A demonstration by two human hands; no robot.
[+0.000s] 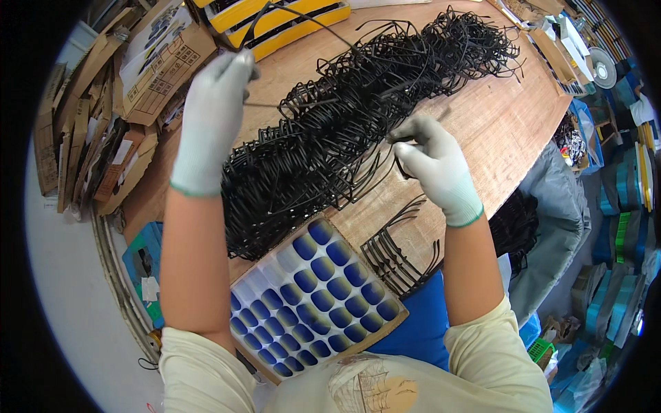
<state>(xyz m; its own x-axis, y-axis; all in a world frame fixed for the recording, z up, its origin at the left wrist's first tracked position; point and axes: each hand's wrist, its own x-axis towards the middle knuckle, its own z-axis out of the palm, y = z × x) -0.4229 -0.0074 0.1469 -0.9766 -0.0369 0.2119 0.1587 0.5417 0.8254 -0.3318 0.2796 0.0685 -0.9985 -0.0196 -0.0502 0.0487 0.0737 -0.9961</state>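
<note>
Both gloved hands pinch one thin black frame piece (323,27), the left hand (210,117) raised, the right hand (434,162) over the tangled pile (344,131), and it looks light, springy, best gripped near its ends.

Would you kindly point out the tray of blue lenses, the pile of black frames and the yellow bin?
tray of blue lenses (258,286), head view, pale left part of tray.
pile of black frames (323,138), head view, middle of heap.
yellow bin (303,24), head view, front wall.
</note>
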